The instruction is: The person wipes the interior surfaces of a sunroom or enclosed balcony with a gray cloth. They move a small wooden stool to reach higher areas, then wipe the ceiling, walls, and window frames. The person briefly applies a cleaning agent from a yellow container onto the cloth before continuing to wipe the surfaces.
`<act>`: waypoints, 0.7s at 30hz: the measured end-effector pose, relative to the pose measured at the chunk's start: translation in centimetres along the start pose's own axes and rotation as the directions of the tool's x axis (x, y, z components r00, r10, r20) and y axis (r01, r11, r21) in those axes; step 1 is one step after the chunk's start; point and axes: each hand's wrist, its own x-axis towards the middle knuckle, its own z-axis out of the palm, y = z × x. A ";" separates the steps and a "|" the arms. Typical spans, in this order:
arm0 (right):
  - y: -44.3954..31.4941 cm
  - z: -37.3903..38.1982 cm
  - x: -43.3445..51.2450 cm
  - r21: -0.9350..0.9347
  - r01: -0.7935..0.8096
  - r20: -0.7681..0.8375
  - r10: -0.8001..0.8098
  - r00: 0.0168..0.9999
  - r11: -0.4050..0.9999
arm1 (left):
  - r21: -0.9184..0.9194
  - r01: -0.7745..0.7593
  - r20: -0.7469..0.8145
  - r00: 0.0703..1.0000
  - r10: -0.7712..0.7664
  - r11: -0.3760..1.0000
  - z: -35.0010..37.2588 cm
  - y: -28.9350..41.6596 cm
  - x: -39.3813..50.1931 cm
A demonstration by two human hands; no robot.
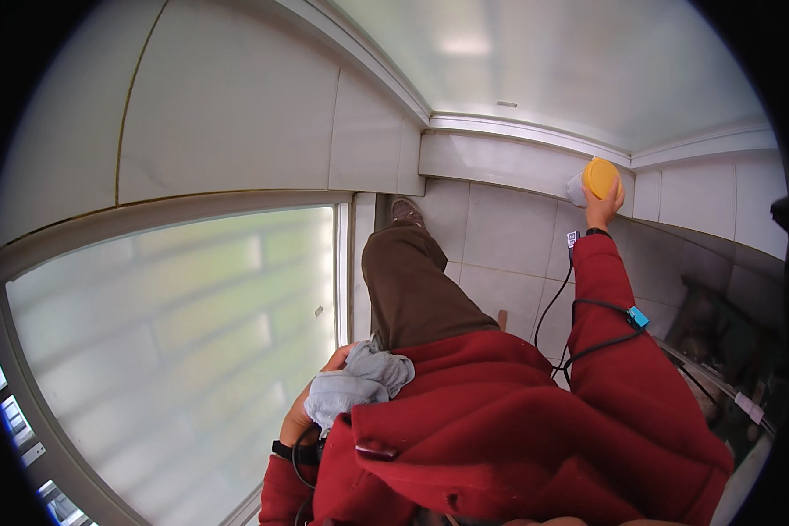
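Note:
With arm stretched forward, my right hand (605, 208) grips a pale container with a round yellow lid (601, 179). The container is at the low white-tiled ledge (500, 162), near its corner; whether it rests on the ledge or is held off it, I cannot tell. Down by my hip, my left hand (300, 411) is closed around a bunched light-grey cloth (348, 388), which hides most of the fingers. Both wrists wear black bands, and a black cable with a turquoise clip (637, 319) loops around my right sleeve.
A frosted glass panel (171, 355) in a metal frame stands close on my left. White tiled wall (237, 118) and another frosted pane (532, 59) lie ahead. My shoe (407, 212) is on the grey tiled floor (506, 230). Dark, unclear items (710, 329) sit at the right.

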 end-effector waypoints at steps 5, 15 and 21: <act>1.9 1.5 -0.2 -0.016 -0.011 0.083 0.012 0.996 1.000 | -0.216 0.048 -0.015 0.999 -0.053 0.975 -0.3 -0.3 -0.3; -3.4 -1.1 0.2 -0.240 -0.274 0.357 0.347 0.868 0.931 | -0.221 0.067 0.020 0.998 -0.064 0.973 -0.8 -0.5 0.0; -6.5 -2.9 1.1 -0.013 -0.582 0.420 0.533 0.735 0.813 | -0.190 -0.223 0.133 0.959 0.250 0.956 -2.1 -2.4 0.5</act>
